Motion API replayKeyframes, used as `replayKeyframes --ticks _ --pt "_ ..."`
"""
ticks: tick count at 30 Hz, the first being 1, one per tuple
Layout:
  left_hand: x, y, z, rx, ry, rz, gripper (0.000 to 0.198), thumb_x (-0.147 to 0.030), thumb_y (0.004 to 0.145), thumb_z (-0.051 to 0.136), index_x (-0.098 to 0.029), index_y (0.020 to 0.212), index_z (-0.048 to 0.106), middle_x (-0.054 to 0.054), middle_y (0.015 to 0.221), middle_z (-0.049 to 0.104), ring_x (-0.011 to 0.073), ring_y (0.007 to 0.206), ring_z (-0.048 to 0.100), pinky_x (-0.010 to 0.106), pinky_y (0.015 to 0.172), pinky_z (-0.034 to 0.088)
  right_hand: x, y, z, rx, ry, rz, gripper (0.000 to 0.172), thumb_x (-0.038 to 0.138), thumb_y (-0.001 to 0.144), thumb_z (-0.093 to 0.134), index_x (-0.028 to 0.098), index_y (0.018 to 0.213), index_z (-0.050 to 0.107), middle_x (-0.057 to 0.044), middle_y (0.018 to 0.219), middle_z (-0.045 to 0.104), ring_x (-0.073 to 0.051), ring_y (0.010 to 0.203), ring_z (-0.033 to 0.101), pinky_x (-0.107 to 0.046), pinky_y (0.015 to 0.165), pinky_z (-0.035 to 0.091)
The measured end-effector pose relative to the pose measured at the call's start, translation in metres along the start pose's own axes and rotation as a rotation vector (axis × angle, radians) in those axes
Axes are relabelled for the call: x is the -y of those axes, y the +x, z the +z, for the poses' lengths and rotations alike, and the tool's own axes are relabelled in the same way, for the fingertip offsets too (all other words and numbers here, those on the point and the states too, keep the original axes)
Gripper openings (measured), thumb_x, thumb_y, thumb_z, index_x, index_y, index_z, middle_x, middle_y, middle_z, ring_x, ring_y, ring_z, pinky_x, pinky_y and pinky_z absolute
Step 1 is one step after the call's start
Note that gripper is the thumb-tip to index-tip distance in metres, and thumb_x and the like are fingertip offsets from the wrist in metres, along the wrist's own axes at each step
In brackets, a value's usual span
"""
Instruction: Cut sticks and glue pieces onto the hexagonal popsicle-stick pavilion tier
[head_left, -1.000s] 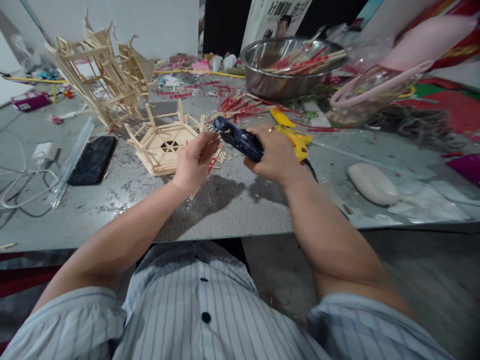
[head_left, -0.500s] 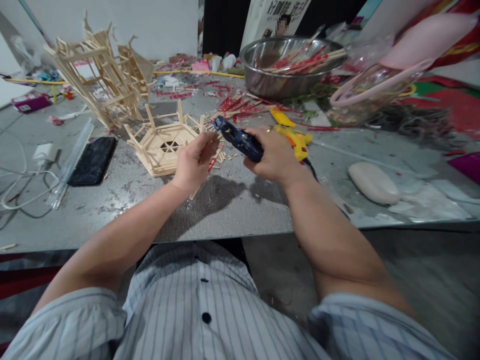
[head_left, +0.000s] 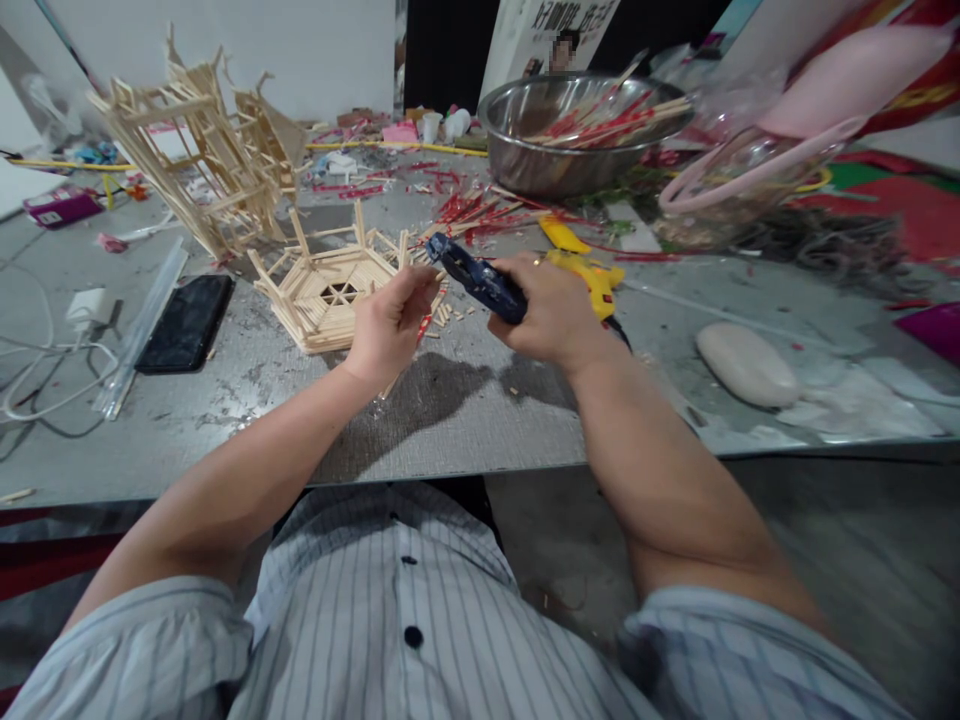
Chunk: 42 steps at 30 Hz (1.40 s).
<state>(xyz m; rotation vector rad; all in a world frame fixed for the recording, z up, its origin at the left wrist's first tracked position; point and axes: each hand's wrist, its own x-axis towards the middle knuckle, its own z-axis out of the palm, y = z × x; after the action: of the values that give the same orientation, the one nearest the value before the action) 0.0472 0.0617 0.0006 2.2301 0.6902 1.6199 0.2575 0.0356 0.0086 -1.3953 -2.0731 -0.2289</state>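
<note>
My right hand (head_left: 551,310) is wrapped round dark blue hand cutters (head_left: 480,280), which tilt up to the left. Closed in a pinch, my left hand (head_left: 394,315) grips a thin wooden stick (head_left: 388,386) whose lower end pokes out under the palm. Bits of red show by the fingers. The cutters' head is close to the left fingertips; whether the blades touch the stick is hard to make out. Just behind the left hand sits a hexagonal wooden-stick frame (head_left: 319,290) with short upright posts. Short cut stick pieces (head_left: 450,315) lie scattered beyond the hands.
A taller stick structure (head_left: 202,150) stands at the back left. Nearby are a phone (head_left: 185,323) and a white charger (head_left: 91,308). A steel bowl (head_left: 525,165) holds sticks. A yellow glue gun (head_left: 596,285) lies behind my right hand, with a pale mouse-shaped object (head_left: 748,365) further right.
</note>
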Motion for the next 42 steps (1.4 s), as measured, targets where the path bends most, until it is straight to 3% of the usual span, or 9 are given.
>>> replayKeyframes --ticks 4,14,21,25,31,35,42 --pt "-0.001 0.0 0.0 0.005 0.011 0.001 0.028 -0.04 0.098 0.045 -0.019 0.097 0.064 0.006 0.089 0.073 0.0133 0.079 0.068 0.026 0.071 0.054 -0.001 -0.001 -0.001 0.0 -0.018 0.001 0.045 0.027 0.07 0.058 0.024 0.115 0.06 -0.008 0.107 0.07 -0.031 0.097 0.066 -0.046 0.081 0.051" --pt "-0.004 0.0 0.001 -0.013 0.003 -0.022 0.03 -0.043 0.098 0.045 -0.02 0.094 0.063 0.0 0.068 0.063 0.0088 0.056 0.055 0.021 0.056 0.045 0.006 0.0 0.003 -0.044 -0.019 0.056 0.024 0.031 0.076 0.054 0.024 0.097 0.062 -0.006 0.084 0.071 -0.026 0.079 0.066 -0.04 0.07 0.051" --pt "-0.006 0.001 0.0 0.061 -0.053 -0.145 0.034 -0.047 0.099 0.04 -0.02 0.094 0.062 -0.001 0.062 0.058 0.0097 0.055 0.054 0.023 0.055 0.045 0.005 0.0 0.002 -0.033 -0.005 0.049 0.039 0.027 0.075 0.053 0.021 0.112 0.058 -0.011 0.102 0.071 -0.03 0.091 0.067 -0.044 0.078 0.051" --pt "-0.002 0.001 0.001 0.064 -0.125 -0.105 0.038 -0.052 0.099 0.037 -0.021 0.093 0.059 -0.001 0.062 0.056 0.0103 0.055 0.055 0.024 0.056 0.047 0.004 -0.001 0.003 -0.033 -0.029 0.047 0.046 0.03 0.075 0.055 0.026 0.12 0.053 -0.008 0.109 0.068 -0.031 0.099 0.064 -0.047 0.082 0.052" --pt "0.001 0.001 0.001 0.095 -0.109 -0.081 0.04 -0.052 0.099 0.036 -0.022 0.097 0.06 0.0 0.063 0.059 0.0105 0.053 0.055 0.024 0.053 0.047 0.003 0.002 -0.001 -0.03 -0.06 0.018 0.057 0.029 0.071 0.06 0.022 0.126 0.049 -0.014 0.12 0.06 -0.037 0.113 0.057 -0.056 0.093 0.047" --pt "0.002 0.001 0.0 0.103 -0.074 -0.052 0.042 -0.053 0.099 0.035 -0.021 0.104 0.062 0.001 0.066 0.061 0.0113 0.057 0.059 0.024 0.055 0.047 0.005 0.002 -0.004 -0.019 -0.045 0.021 0.055 0.029 0.074 0.06 0.024 0.127 0.048 -0.014 0.121 0.059 -0.038 0.119 0.054 -0.056 0.096 0.046" --pt "0.006 0.002 -0.002 0.116 -0.041 -0.033 0.043 -0.055 0.099 0.033 -0.022 0.097 0.061 0.001 0.066 0.06 0.0115 0.057 0.057 0.026 0.056 0.045 0.004 0.001 -0.003 -0.036 -0.041 0.03 0.055 0.03 0.074 0.059 0.024 0.127 0.048 -0.014 0.122 0.06 -0.038 0.116 0.056 -0.057 0.094 0.047"
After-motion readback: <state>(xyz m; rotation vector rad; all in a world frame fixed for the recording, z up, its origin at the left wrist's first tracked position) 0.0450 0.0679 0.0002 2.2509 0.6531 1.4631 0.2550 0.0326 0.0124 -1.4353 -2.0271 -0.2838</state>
